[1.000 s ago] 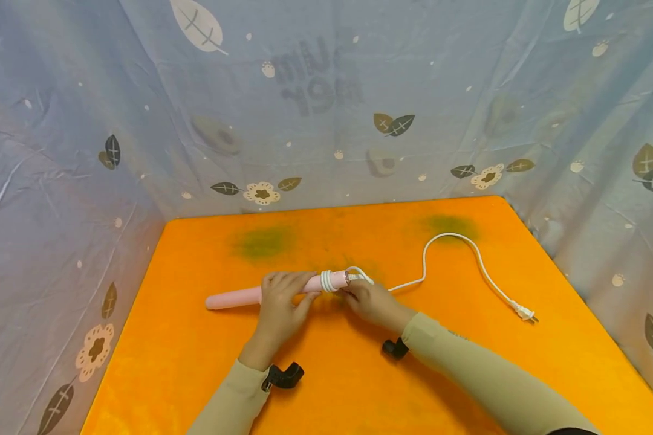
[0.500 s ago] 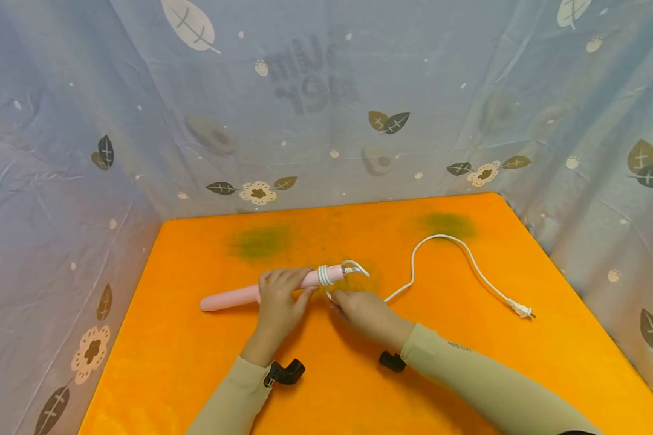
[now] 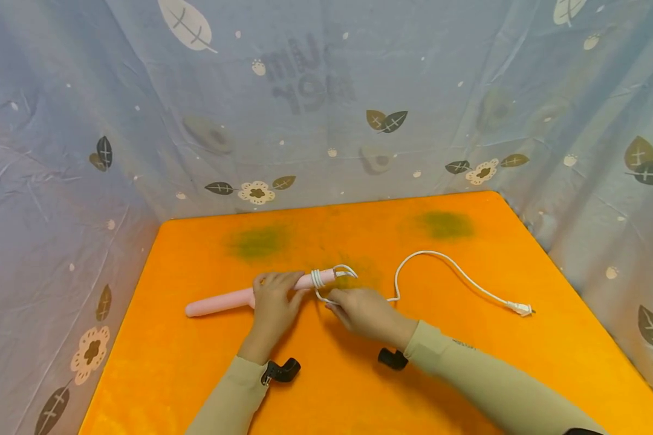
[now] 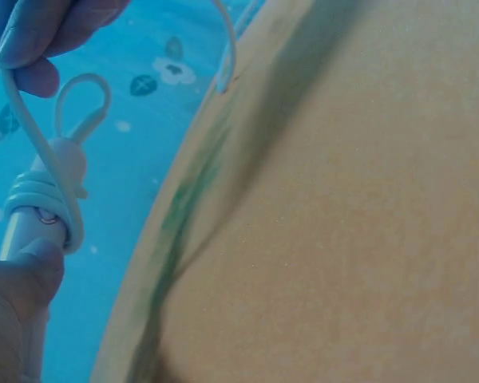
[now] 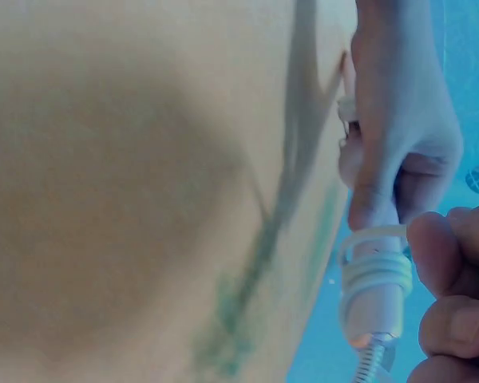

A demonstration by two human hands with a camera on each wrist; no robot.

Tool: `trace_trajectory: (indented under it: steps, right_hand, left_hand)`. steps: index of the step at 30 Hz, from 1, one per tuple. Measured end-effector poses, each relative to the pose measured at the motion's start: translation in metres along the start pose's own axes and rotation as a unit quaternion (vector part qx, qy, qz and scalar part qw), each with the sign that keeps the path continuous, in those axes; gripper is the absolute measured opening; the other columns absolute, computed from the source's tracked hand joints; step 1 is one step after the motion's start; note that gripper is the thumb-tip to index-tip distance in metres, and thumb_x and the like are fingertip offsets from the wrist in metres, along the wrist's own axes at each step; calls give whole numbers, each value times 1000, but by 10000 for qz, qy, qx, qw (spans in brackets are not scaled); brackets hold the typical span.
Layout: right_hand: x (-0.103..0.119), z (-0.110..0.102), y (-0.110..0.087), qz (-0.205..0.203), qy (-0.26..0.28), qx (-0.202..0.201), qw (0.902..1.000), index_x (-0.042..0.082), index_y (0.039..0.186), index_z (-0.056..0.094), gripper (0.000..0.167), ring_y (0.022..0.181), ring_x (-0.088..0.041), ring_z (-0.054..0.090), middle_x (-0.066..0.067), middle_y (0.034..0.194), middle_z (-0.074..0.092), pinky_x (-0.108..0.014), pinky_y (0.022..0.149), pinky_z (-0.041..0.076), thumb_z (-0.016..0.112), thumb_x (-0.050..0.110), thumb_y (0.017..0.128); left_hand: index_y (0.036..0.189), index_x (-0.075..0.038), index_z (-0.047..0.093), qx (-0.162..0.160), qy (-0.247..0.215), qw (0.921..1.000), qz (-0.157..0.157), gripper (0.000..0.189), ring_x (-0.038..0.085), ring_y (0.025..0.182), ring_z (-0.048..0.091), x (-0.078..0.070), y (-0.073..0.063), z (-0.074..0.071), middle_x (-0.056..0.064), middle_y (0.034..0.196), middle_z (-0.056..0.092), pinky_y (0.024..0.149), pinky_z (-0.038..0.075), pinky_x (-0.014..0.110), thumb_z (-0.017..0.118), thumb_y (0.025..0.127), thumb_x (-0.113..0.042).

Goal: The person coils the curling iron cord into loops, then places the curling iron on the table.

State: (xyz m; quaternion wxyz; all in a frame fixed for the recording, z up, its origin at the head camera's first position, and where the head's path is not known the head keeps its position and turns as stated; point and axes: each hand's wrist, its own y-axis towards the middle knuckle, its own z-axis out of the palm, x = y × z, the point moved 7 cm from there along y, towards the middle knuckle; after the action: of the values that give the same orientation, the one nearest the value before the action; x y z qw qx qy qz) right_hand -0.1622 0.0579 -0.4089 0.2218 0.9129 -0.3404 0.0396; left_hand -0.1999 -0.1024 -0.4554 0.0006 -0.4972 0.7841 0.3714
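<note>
A pink curling iron [image 3: 220, 302] slants across the orange table [image 3: 326, 386], its barrel pointing left. My left hand [image 3: 274, 305] grips its middle, the thumb along the handle [image 4: 25, 231] in the left wrist view. White cord is wound in several coils [image 3: 317, 278] round the handle, near the end where it leaves through a ribbed sleeve [image 5: 369, 363]. My right hand [image 3: 367, 311] pinches the cord just below the coils, thumb against fingers. In the right wrist view a taut stretch of cord [image 5: 379, 232] runs from the coils to those fingertips.
The cord's free length [image 3: 435, 252] curves over the table to a white two-pin plug [image 3: 521, 309] at right. Black wrist mounts [image 3: 284, 370] jut from both sleeves. Patterned curtains [image 3: 326, 121] enclose the table's back and sides.
My right hand has moved from the handle's end down toward me, drawing the cord. The free cord has slid lower and nearer. The curling iron has shifted slightly left in my left hand's grip.
</note>
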Motion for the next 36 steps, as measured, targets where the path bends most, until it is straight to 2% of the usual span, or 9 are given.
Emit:
trace_trajectory:
  steps: [5,10,12,22,28,31,36]
  right_hand:
    - [-1,-11,8,-82,-263,-32,9996,14,90,63,8,53,-11,50,4,66,56,-28,48,44,68,20,92]
    - [-4,-26,23,-271,-122,89,9995,14,90,70,6,64,-10,59,4,79,65,-27,58,50,72,20,89]
    - [-6,-32,29,-322,-95,137,9993,15,88,71,5,66,-9,59,6,79,64,-26,61,51,73,20,88]
    - [-13,-42,48,-307,-398,223,9985,19,84,70,9,64,-7,57,8,76,61,-26,58,50,70,25,91]
    - [-11,-41,58,-359,-336,169,9986,20,85,71,9,65,-6,58,9,79,64,-24,58,50,70,26,90]
    - [-16,-39,62,-188,-210,229,9993,19,86,72,10,66,-6,59,9,80,65,-23,60,50,70,28,90]
    - [-40,-38,64,270,32,259,9993,19,87,72,13,71,-5,61,9,83,67,-23,65,50,70,32,88]
  left_hand:
    - [116,-13,72,230,33,9997,3,38,25,97,60,-2,-1,2,3,108,71,95,30,48,81,81,-24]
    - [118,-15,70,729,210,9971,84,37,25,100,59,-8,-6,8,2,110,70,96,28,49,75,85,-31]
    - [118,-15,70,839,254,9960,169,36,25,101,58,-11,-10,9,2,109,70,96,28,49,74,86,-33]
    - [117,-13,70,775,178,9957,473,35,27,99,57,-16,-16,9,4,107,69,96,28,51,74,87,-31]
    - [122,-14,67,910,167,9940,576,35,27,102,56,-19,-17,7,4,110,67,96,26,51,70,90,-28]
    - [124,-16,66,1007,209,9930,580,35,26,103,55,-21,-18,7,2,112,67,97,26,50,69,91,-29]
    - [122,-16,66,1033,172,9920,705,33,26,104,55,-24,-18,5,1,112,67,96,27,51,69,91,-27]
